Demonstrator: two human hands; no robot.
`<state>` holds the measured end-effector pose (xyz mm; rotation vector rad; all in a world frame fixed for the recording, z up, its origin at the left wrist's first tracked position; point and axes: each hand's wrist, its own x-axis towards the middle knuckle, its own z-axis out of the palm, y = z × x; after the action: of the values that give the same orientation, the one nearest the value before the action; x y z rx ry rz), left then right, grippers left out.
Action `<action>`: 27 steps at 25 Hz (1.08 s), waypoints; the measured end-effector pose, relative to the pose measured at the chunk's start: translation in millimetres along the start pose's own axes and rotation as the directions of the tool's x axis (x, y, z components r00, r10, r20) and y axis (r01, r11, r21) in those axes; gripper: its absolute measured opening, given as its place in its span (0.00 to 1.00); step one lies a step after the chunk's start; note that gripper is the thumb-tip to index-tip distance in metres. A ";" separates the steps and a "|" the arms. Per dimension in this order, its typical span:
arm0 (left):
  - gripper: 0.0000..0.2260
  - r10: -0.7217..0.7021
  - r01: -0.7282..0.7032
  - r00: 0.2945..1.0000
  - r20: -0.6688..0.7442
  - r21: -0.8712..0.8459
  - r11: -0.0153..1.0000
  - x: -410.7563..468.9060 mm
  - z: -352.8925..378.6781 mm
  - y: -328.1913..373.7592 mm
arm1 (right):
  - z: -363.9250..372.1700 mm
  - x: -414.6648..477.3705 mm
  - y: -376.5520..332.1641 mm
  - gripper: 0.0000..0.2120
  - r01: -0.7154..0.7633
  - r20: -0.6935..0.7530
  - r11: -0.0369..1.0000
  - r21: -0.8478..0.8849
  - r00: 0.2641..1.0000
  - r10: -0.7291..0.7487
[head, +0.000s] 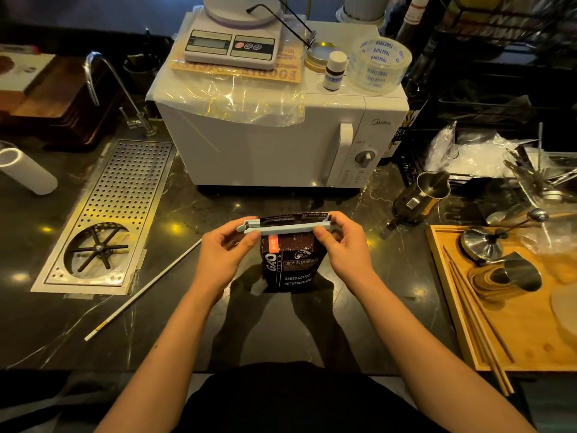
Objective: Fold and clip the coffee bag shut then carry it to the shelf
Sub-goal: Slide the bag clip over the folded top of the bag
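Observation:
A dark brown coffee bag (pixel 292 267) with white lettering stands upright on the black counter in front of me. Its top is folded over, and a long pale blue clip (pixel 287 229) lies across the fold. My left hand (pixel 226 253) pinches the clip's left, hinged end. At the right end, my right hand (pixel 342 243) grips the clip and the bag's folded top, thumb in front. Both hands sit at the bag's top edge.
A white microwave (pixel 281 135) stands just behind the bag, carrying a scale (pixel 231 42), tape roll (pixel 379 64) and small bottle (pixel 334 70). A perforated drain tray (pixel 109 214) lies at left, a thin white rod (pixel 143 285) beside it. A wooden tray (pixel 468 323) with metal tools sits at right.

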<state>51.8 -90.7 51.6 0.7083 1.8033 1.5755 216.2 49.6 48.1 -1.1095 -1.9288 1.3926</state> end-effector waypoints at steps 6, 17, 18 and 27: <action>0.10 0.012 -0.010 0.996 -0.094 0.028 1.000 4.3 4.0 -5.3 | 0.4 -2.1 -0.8 0.07 -0.005 -0.009 1.000 0.030 1.000 0.005; 0.07 -0.069 0.062 0.996 -0.054 -0.134 0.989 4.7 7.2 -4.3 | -3.4 -2.6 -2.8 0.08 -0.031 0.010 0.999 0.032 0.999 0.030; 0.06 -0.087 0.078 0.995 -0.049 -0.162 0.984 4.5 8.2 -4.9 | -3.9 -2.8 -3.1 0.08 -0.032 0.014 0.999 0.038 0.999 0.032; 0.04 0.077 -0.074 0.996 -0.034 0.085 0.994 4.0 7.4 -6.7 | -5.9 -2.5 -2.9 0.08 -0.033 0.022 0.996 0.079 0.999 0.032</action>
<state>54.9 -83.9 43.9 0.7990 1.8992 1.5789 221.2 50.1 53.0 -1.0974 -1.8601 1.4905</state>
